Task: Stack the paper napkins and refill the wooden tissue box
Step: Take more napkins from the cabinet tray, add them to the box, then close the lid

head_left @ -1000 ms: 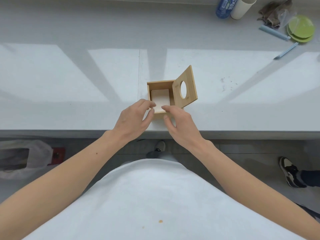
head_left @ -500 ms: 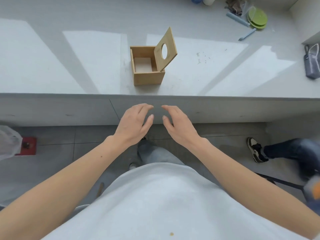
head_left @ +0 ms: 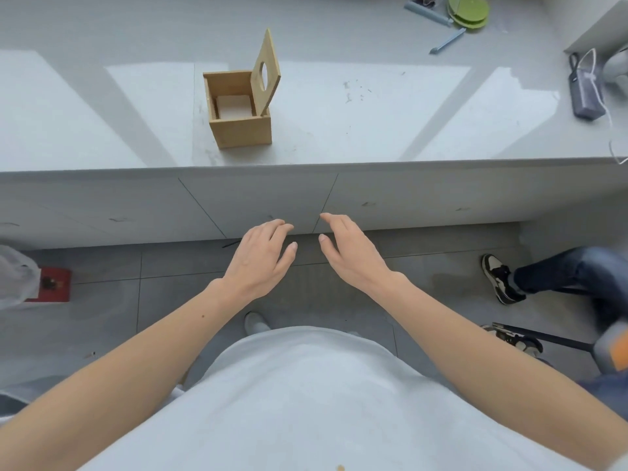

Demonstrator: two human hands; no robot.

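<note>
The wooden tissue box [head_left: 243,130] stands on the grey counter [head_left: 339,130] near its front edge. Its lid [head_left: 266,73], with a round hole, is tipped up on the right side. White paper napkins [head_left: 234,107] lie inside the box. My left hand [head_left: 261,256] and my right hand [head_left: 346,249] hover side by side below the counter's front face, well short of the box. Both hands hold nothing, fingers loosely spread.
Green plates [head_left: 467,10] and blue sticks [head_left: 447,40] lie at the counter's far right. A grey pouch [head_left: 586,93] sits near the right edge. Another person's shoe and leg [head_left: 503,278] are on the floor to the right. A plastic bag [head_left: 15,277] hangs at left.
Both hands have pulled back from the box's front rim to below the counter edge. The view has backed away, so the box now sits farther off.
</note>
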